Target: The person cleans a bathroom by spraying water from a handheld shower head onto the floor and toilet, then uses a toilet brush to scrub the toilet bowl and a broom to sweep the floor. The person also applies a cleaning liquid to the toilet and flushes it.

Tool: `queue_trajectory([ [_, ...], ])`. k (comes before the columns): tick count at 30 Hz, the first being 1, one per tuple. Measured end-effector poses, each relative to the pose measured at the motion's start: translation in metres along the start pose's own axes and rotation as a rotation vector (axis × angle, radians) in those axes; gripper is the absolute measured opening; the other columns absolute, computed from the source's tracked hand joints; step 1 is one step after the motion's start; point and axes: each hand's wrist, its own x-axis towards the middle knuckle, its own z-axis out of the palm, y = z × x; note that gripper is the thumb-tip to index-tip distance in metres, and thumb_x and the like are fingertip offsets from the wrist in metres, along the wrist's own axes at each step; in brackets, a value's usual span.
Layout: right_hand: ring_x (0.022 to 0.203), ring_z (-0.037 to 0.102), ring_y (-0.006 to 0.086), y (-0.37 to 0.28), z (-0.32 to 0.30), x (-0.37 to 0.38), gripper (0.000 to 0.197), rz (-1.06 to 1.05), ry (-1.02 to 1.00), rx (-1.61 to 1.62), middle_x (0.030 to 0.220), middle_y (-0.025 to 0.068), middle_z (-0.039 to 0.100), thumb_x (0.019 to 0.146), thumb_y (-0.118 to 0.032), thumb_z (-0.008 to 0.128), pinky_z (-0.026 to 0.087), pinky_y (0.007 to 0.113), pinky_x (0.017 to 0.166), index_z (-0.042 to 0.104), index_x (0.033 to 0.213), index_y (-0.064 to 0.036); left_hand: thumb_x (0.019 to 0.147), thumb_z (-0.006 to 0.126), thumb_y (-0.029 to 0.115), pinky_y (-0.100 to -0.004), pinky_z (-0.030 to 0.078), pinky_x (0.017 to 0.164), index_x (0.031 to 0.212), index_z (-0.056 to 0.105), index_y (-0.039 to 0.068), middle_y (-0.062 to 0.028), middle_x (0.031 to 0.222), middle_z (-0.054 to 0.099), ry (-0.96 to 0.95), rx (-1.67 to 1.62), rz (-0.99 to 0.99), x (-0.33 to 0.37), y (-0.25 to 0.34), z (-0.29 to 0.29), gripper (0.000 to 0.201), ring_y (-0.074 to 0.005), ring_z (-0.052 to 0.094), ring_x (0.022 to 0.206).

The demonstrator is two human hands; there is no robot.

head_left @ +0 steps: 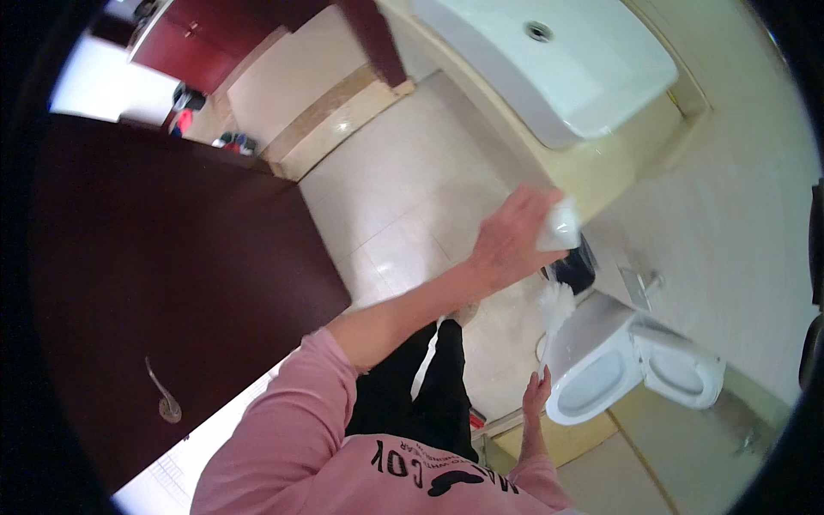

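My left hand [513, 240] reaches out over the floor beside the counter edge, its fingers wrapped round a small white container [562, 225]. Only one end of that container shows. Lower and to the right, my right hand [536, 392] grips the thin handle of a white brush [558, 306] that looks like a toilet brush. Its bristles point up and away from my hand. The white toilet [592, 386] stands right beside that hand, with its bowl visible. A dark bin [575, 270] is partly hidden below my left hand.
A white washbasin [558, 77] sits on a cream counter [592, 176] at the far right. A dark brown door [172, 275] with a metal handle [167, 403] stands at my left. A metal wall fitting [639, 287] juts out near the toilet. Pale tiles [403, 189] cover the floor.
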Motion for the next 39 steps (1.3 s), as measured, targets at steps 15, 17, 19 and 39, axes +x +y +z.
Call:
queue_trajectory([
  [15,0.05,0.042,0.0065,-0.233,0.186,0.197,0.038,-0.252,-0.562,-0.23,0.062,-0.0003,0.049,0.083,-0.02,0.052,0.037,0.022,0.045,0.048,0.117,-0.0034,0.052,0.078,0.011,-0.0375,0.036,0.091,0.117,0.043,0.005,-0.0129,0.11,0.047,0.902,0.317,-1.005,-0.232,-0.256,-0.266,0.074,-0.0283,0.046,0.103],
  [17,0.048,0.041,0.0065,-0.272,0.228,0.21,0.038,-0.329,-0.576,-0.2,0.06,-0.0009,0.048,0.083,-0.021,0.053,0.036,0.022,0.042,0.048,0.117,-0.0048,0.051,0.078,0.011,-0.0369,0.038,0.09,0.117,0.042,0.004,-0.0139,0.111,0.048,1.005,0.183,-1.087,-0.247,-0.259,-0.298,0.075,-0.0287,0.047,0.102],
  [19,0.045,0.041,0.0065,-0.312,0.262,0.223,0.042,-0.247,-0.627,-0.197,0.057,-0.0016,0.045,0.083,-0.024,0.053,0.035,0.022,0.04,0.044,0.121,-0.0067,0.056,0.075,0.004,-0.0361,0.039,0.089,0.121,0.037,0.002,-0.0147,0.113,0.048,0.809,0.276,-1.114,-0.248,-0.258,-0.306,0.075,-0.0276,0.048,0.103],
  [39,0.041,0.041,0.009,-0.522,0.459,0.308,0.037,-0.135,-0.742,-0.304,0.05,0.0006,0.045,0.08,-0.015,0.051,0.034,0.026,0.038,0.048,0.115,-0.0032,0.061,0.068,0.01,-0.0367,0.041,0.085,0.108,0.044,0.002,-0.0103,0.1,0.053,1.054,0.081,-1.393,-0.136,-0.382,-0.371,0.054,-0.025,0.052,0.093],
])
